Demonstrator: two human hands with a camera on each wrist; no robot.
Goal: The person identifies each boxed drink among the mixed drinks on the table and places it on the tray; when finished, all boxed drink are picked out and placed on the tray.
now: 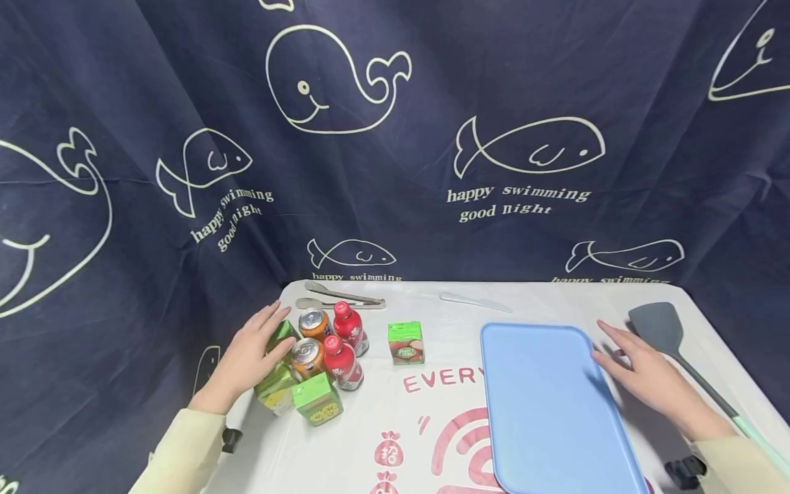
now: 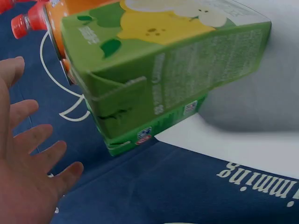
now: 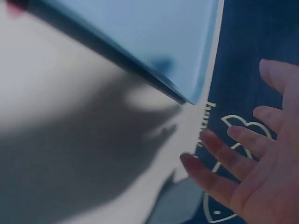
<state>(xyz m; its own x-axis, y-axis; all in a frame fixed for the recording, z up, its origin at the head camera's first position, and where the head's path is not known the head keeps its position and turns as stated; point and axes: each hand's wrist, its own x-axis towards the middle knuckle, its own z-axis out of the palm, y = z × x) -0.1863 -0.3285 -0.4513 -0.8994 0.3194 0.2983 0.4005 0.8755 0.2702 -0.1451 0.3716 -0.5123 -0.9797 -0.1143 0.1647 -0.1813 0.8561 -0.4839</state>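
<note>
My left hand (image 1: 248, 355), its fingers spread, hovers by the green drink cartons at the table's left side; one carton with a lemon picture (image 2: 163, 60) shows large in the left wrist view. Two orange cans (image 1: 307, 357) and two red-capped bottles (image 1: 347, 365) stand beside them. A small green carton (image 1: 317, 399) is in front, and another green-topped carton (image 1: 406, 344) stands apart, nearer the middle. Beside the right edge of a blue tray (image 1: 549, 405), my right hand (image 1: 651, 381) is held with fingers extended, gripping nothing. Whether it touches the tray's rim cannot be told.
A spatula with a dark head (image 1: 657, 328) lies along the right side of the table. Metal tongs (image 1: 345, 295) lie at the back left, and a pale knife (image 1: 475, 302) lies at the back middle. A dark blue curtain (image 1: 395, 178) hangs behind the white table.
</note>
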